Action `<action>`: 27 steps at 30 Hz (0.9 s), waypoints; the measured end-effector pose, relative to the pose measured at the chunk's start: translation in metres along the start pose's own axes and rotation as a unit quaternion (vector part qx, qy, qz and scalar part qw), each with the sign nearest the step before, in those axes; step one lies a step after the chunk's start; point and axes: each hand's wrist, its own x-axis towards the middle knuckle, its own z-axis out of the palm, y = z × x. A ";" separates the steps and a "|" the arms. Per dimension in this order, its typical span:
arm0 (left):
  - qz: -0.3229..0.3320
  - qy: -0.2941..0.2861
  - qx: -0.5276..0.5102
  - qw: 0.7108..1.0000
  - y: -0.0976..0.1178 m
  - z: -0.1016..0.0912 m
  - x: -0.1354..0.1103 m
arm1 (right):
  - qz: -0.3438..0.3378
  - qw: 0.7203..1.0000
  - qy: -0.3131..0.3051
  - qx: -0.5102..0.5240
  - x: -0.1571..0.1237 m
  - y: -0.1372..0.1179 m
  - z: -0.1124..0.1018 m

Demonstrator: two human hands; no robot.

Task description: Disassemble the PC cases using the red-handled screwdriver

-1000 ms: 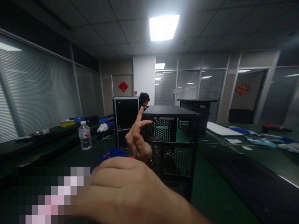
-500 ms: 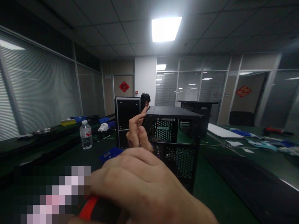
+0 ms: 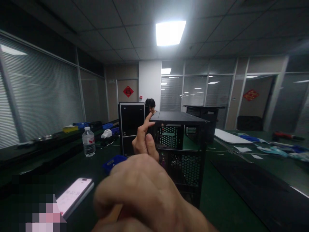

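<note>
In the foreground, my right hand (image 3: 145, 190) is closed around a tool; only a sliver of its reddish handle (image 3: 123, 213) shows under the fingers, and its front end is hidden. Beyond it, my left hand (image 3: 145, 141) is at the left edge of an open black computer case (image 3: 182, 116). Its index finger points up at the case's top corner, a second finger lies across the edge, and the thumb stands apart. Its wrist is hidden behind my right hand. Perforated metal and dim inner parts show inside the case, which stands upright on the green table (image 3: 210, 193).
A second computer tower (image 3: 132, 129) stands behind left, another black case (image 3: 205, 129) behind right. A blue tray (image 3: 113, 162), water bottle (image 3: 88, 141) and phone (image 3: 74, 193) are on the left. A black panel (image 3: 260, 193) and red-black power tool (image 3: 288, 136) lie right. A person (image 3: 150, 104) sits beyond.
My left index finger is raised straighter, and the hand sits slightly lower. My right hand has turned a little, hiding most of the red-and-black handle. More of the phone shows.
</note>
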 end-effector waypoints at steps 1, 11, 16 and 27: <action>-0.001 0.000 0.000 1.000 0.001 0.001 0.000 | -0.006 1.000 -0.001 -0.001 0.003 0.000 -0.002; -0.027 -0.089 0.000 0.996 -0.005 -0.012 0.006 | -0.038 0.999 -0.009 -0.024 0.003 0.007 -0.017; 0.003 -0.088 0.016 0.996 -0.006 -0.012 0.008 | -0.037 0.999 -0.003 -0.025 0.000 0.005 -0.009; 0.040 -0.118 0.010 0.992 -0.011 -0.020 0.005 | 0.027 0.976 0.208 0.055 0.008 -0.007 0.023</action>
